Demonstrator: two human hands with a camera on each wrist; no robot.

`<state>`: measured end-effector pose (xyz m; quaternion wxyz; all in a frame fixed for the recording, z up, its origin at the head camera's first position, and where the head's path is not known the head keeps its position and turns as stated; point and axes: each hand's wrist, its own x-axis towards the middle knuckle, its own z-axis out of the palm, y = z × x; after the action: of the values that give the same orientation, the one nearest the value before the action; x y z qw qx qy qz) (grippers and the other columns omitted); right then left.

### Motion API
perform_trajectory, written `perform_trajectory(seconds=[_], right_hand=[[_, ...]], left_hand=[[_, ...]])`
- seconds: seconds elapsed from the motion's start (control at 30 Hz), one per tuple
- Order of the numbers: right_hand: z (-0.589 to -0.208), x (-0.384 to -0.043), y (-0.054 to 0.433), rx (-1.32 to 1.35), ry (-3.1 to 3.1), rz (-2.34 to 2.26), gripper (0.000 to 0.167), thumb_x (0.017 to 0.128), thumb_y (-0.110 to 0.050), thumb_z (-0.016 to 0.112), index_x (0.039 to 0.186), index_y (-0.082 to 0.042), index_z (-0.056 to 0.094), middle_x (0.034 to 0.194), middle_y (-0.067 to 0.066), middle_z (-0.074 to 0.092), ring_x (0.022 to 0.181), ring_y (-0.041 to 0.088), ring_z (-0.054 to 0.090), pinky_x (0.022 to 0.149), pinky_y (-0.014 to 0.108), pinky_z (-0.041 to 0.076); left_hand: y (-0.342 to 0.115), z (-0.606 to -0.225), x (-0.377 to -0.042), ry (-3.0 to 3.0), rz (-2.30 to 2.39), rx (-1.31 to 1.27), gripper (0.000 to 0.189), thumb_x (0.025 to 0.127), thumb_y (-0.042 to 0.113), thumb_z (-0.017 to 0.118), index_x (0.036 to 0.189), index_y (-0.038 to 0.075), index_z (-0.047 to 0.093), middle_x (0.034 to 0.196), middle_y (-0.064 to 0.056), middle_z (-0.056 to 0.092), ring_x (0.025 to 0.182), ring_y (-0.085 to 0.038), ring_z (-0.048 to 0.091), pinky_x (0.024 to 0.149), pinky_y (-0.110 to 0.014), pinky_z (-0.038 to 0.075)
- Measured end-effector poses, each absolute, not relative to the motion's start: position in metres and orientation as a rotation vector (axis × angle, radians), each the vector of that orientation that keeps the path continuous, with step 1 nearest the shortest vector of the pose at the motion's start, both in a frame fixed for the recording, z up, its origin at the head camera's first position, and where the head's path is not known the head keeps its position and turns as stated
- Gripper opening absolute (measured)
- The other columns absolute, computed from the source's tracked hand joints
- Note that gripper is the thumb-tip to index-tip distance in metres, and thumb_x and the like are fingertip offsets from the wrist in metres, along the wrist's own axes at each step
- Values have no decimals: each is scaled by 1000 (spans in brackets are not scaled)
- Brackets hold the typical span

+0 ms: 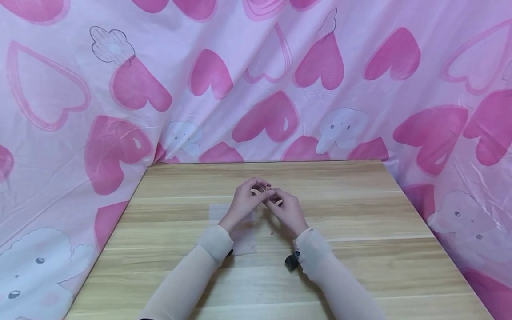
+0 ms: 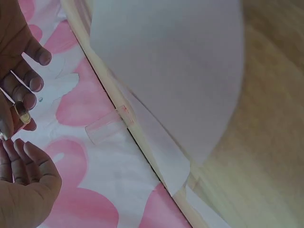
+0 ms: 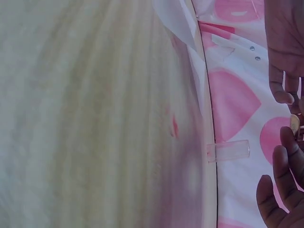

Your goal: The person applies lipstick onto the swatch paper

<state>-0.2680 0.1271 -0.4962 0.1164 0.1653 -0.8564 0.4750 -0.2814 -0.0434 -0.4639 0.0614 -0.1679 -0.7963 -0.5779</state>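
Note:
In the head view, a small copper-coloured tube (image 1: 268, 187) stands up between both hands, above the middle of the wooden table. My left hand (image 1: 249, 198) pinches it between thumb and fingers. From the other side, the fingertips of my right hand (image 1: 287, 209) grip its lower part, and the two hands meet there. Seen from the left wrist, the tube (image 2: 22, 112) shows a gold rim beside the fingertips. The right wrist view has its gold end (image 3: 295, 124) partly hidden by fingers.
A thin translucent white sheet (image 1: 244, 242) lies under the left forearm. A tiny reddish speck (image 1: 271, 234) sits on the table (image 1: 360, 275). A clear strip (image 3: 229, 151) shows at the table's edge. Pink heart-print cloth (image 1: 264, 115) hangs behind the table. A black wrist device (image 1: 292, 262) sits by the right sleeve.

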Motion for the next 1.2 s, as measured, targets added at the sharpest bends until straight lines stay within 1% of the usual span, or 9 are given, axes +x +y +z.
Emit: perform_trajectory(seconds=[0.17, 0.37, 0.6, 0.73, 0.83, 0.93, 1.03, 1.2], right_hand=[[-499, -266, 123, 452, -2482, 1419, 19, 93, -33, 74, 106, -20, 70, 87, -9, 69, 84, 11, 65, 68, 30, 56], [-498, -264, 124, 459, -2490, 1453, 22, 94, -43, 70, 106, -24, 69, 89, -10, 69, 86, 10, 64, 70, 33, 56], [-498, -263, 124, 455, -2499, 1431, 25, 95, -46, 68, 107, -24, 69, 90, -10, 69, 87, 10, 65, 72, 33, 56], [-498, -262, 125, 457, -2513, 1433, 28, 96, -48, 64, 112, -25, 70, 93, -10, 70, 88, 10, 64, 72, 33, 56], [-498, -260, 125, 462, -2540, 1445, 27, 99, -47, 62, 116, -27, 69, 95, -11, 69, 89, 11, 63, 72, 34, 55], [-498, -260, 125, 483, -2570, 1453, 24, 101, -42, 60, 119, -28, 67, 96, -10, 67, 90, 11, 62, 74, 34, 55], [-498, -260, 125, 516, -2580, 1459, 22, 102, -34, 60, 120, -24, 67, 94, -8, 66, 89, 12, 62, 76, 34, 56], [-499, -259, 126, 566, -2577, 1465, 21, 103, -24, 59, 123, -20, 65, 98, -4, 67, 91, 13, 62, 79, 35, 56]], left_hand=[[-45, -467, -282, -2389, -1739, -491, 17, 90, 31, 77, 104, 21, 72, 96, 8, 69, 94, -11, 63, 75, -33, 55], [-45, -468, -282, -2360, -1751, -492, 17, 89, 32, 79, 102, 22, 73, 96, 10, 70, 92, -10, 63, 78, -35, 55], [-44, -467, -282, -2364, -1739, -486, 15, 89, 31, 79, 100, 23, 74, 94, 10, 71, 90, -10, 63, 78, -36, 55], [-44, -467, -281, -2381, -1726, -490, 19, 89, 33, 78, 103, 21, 75, 95, 11, 71, 90, -11, 63, 77, -35, 53], [-45, -467, -281, -2384, -1723, -496, 23, 89, 35, 78, 105, 19, 75, 96, 11, 71, 90, -11, 63, 77, -35, 53], [-46, -469, -281, -2390, -1720, -494, 22, 90, 35, 77, 106, 20, 75, 96, 11, 71, 90, -12, 63, 75, -35, 53], [-46, -470, -280, -2398, -1720, -492, 18, 90, 35, 77, 104, 24, 75, 96, 11, 71, 89, -12, 63, 73, -34, 54], [-47, -471, -279, -2397, -1739, -500, 18, 91, 34, 76, 106, 23, 75, 97, 10, 71, 89, -13, 63, 73, -34, 55]])
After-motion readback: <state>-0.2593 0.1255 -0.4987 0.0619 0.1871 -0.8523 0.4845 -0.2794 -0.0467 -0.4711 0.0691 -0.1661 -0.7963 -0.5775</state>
